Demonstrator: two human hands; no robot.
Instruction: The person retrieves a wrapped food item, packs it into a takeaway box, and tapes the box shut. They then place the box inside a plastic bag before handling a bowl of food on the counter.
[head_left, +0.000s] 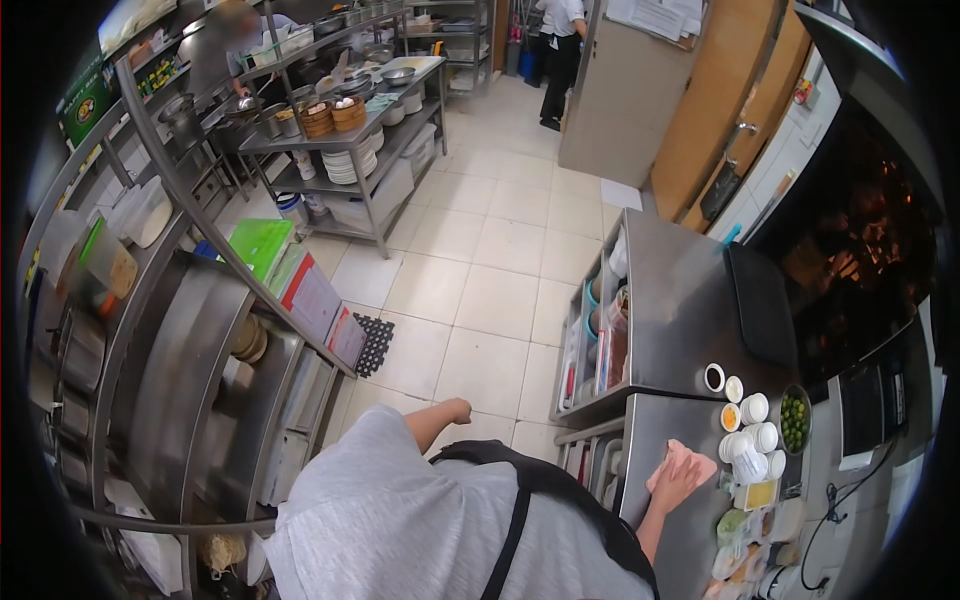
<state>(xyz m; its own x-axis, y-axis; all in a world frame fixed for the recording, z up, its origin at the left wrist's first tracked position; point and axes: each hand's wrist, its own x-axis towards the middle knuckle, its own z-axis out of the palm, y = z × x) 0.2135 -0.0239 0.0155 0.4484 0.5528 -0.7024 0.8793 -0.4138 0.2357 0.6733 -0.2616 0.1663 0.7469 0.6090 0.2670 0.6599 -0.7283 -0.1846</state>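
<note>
My right hand lies flat with its fingers somewhat apart on a pink cloth, which rests on the steel counter. Just right of the cloth are stacked white tubs, a small cup with orange contents and a yellow-filled container. My left hand is closed in a fist over the tiled floor, away from the counter, and nothing shows in it.
A black board lies on the farther steel counter. Green fruits fill a bowl by the wall. Steel shelving stands at left, with a green-lidded box. Two other people are at the back, one beside a partition.
</note>
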